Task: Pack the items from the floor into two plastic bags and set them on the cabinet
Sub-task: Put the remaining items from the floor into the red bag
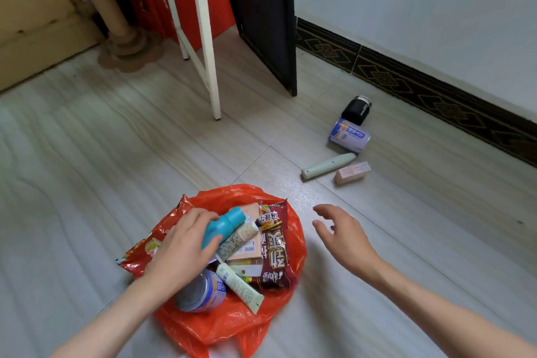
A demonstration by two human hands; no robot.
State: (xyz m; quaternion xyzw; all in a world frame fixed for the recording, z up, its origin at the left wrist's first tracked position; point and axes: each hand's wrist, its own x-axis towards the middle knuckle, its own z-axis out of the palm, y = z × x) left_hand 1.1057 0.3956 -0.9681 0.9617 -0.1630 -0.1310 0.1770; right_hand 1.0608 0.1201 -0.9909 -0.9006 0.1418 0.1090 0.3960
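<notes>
The red plastic bag (232,325) lies open on the floor (87,168), just in front of the person, and it is already quite full. Inside it are a dark red snack packet (274,247), a flat beige box (247,253), a patterned tube (236,240), a white tube (241,288) and a can (200,292) lying on its side. The left hand (181,247) grasps a teal bottle (223,225), with fingers and thumb curled around it, and holds it over the things in the bag. It seems the person is putting the bottle in, but this is only a judgement.

The right hand (341,234) is released and holds nothing; its fingers are spread a little above the floor, just beside the bag, and they point toward the things that are still outside.

Four things remain on the floor, well apart from the bag and near the wall: a black jar (356,110), a blue and white can (348,135), a pale green pen-shaped thing (328,166) and a small pink box (352,173). A second bag is not clearly visible, and no bag is on a cabinet. So perhaps about half of the packing is done; the four things, the second bag and the carrying to the cabinet are left.
</notes>
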